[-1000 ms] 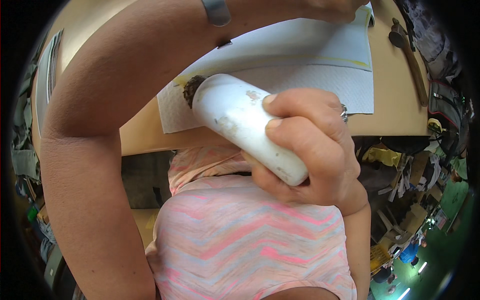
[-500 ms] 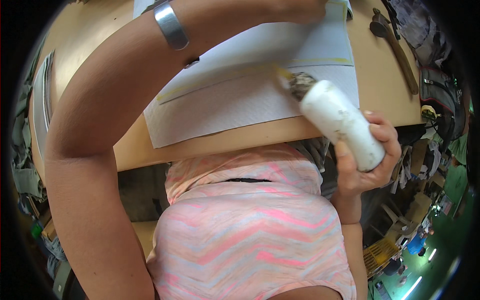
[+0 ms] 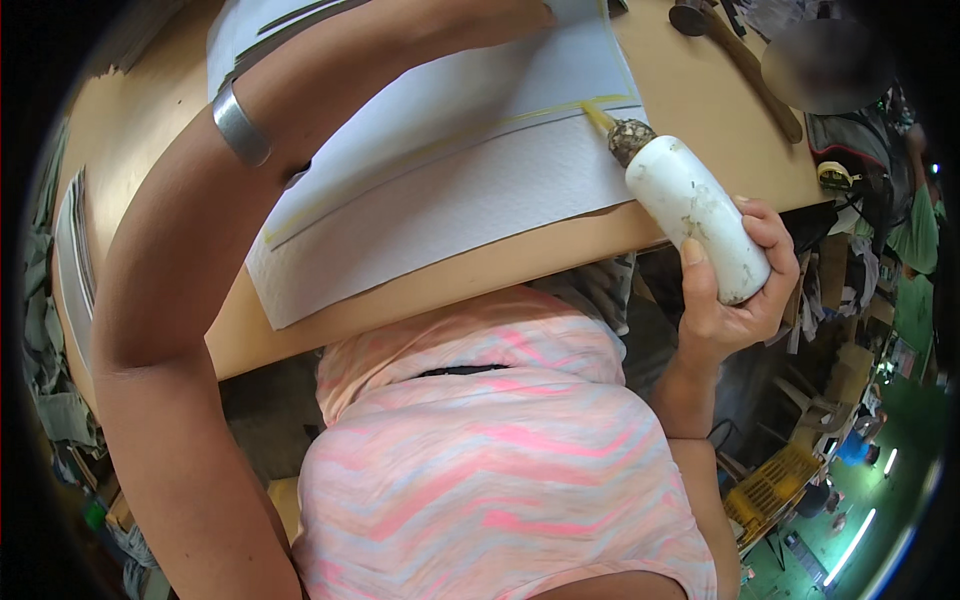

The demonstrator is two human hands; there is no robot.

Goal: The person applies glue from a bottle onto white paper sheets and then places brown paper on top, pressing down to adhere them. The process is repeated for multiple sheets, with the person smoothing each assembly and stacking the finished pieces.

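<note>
Since half a second ago our right hand [image 3: 735, 290] has carried the white squeeze bottle [image 3: 697, 215] up and inward, so its crusted nozzle now sits at the near right corner of the white sheet [image 3: 450, 170]; a second ago the bottle was much closer to our chest, over the table edge.

Nearest us, our fingers and thumb are wrapped around the lower half of the bottle, tilting it so the tip points up and left onto the sheet, touching the end of a thin yellow line that runs along it. We judge the bottle light and fairly soft-walled, a little slick with dried smears, so a grip low on the body like this one suits squeezing.

Farther out, the sheet lies flat on the wooden table [image 3: 500, 270], thin and floppy by the look of it.

Our left arm, with a metal bangle [image 3: 240, 125] above the wrist, reaches across it; the left hand [image 3: 500, 15] seems to press on the sheet's far part, but the frame edge cuts off its fingers, so we cannot tell their spread. Beyond, at the far right, a wooden-handled tool [image 3: 745, 65] lies on the table.
</note>
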